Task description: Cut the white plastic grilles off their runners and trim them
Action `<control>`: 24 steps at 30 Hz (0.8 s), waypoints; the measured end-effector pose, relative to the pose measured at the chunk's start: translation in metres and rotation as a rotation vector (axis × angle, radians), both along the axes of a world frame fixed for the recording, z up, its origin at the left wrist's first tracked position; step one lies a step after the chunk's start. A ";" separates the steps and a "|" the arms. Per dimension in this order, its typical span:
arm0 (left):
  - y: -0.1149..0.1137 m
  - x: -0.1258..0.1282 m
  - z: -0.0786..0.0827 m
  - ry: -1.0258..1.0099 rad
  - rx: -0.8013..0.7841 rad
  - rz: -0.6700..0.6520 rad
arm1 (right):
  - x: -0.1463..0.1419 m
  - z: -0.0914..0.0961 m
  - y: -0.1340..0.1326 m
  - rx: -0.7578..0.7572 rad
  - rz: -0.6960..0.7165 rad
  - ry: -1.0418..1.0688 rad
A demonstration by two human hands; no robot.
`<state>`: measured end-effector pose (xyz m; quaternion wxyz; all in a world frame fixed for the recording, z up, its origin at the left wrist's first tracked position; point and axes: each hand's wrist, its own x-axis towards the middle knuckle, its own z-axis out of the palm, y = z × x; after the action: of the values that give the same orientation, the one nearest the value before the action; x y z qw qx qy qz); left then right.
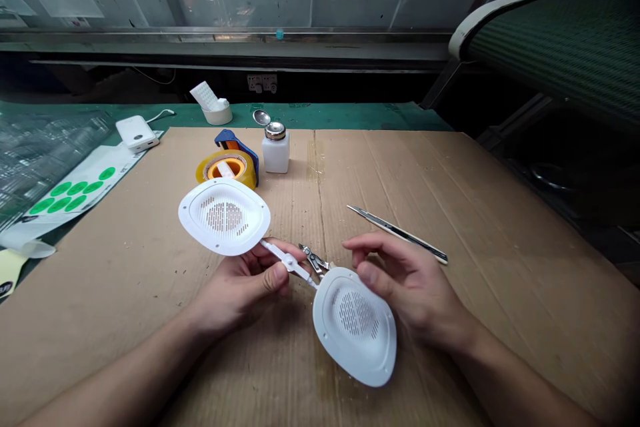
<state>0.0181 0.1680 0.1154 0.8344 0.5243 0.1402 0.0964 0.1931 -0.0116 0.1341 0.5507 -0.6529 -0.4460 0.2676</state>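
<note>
My left hand [245, 280] is closed on the thin connecting runner of a white plastic moulding, its thumb on the round hub in the middle. The runner joins two white slotted covers: one cover [225, 217] tilts up at the left, the other cover [355, 327] hangs lower at the right. My right hand [410, 280] is beside the lower cover, fingers curved and apart from the thumb, with nothing gripped. Its thumb tip is close to the cover's upper edge; whether they touch I cannot tell. Behind the runner, small metal nippers [314, 259] lie partly hidden.
A utility knife [400, 235] lies on the cardboard [500, 267] beyond my right hand. Farther back are a tape dispenser [230, 163] and a white pump bottle [275, 150]. At left are green round stickers [75, 190] and a white device [136, 133]. A green conveyor [560, 40] overhangs the right.
</note>
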 end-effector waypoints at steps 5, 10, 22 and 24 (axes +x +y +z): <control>0.001 0.000 0.000 -0.002 -0.008 -0.016 | 0.007 -0.004 0.000 0.149 -0.143 0.108; 0.003 -0.001 -0.001 -0.009 0.009 -0.024 | 0.009 -0.004 0.002 0.199 -0.200 0.121; 0.001 -0.002 0.002 -0.005 0.053 -0.040 | -0.008 0.005 0.006 -0.146 0.148 -0.144; -0.001 -0.001 0.003 0.003 0.087 -0.023 | -0.012 0.003 0.010 -0.146 0.117 -0.241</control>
<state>0.0175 0.1671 0.1188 0.8116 0.5619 0.1310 0.0922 0.1811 -0.0018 0.1372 0.4279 -0.6912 -0.5256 0.2507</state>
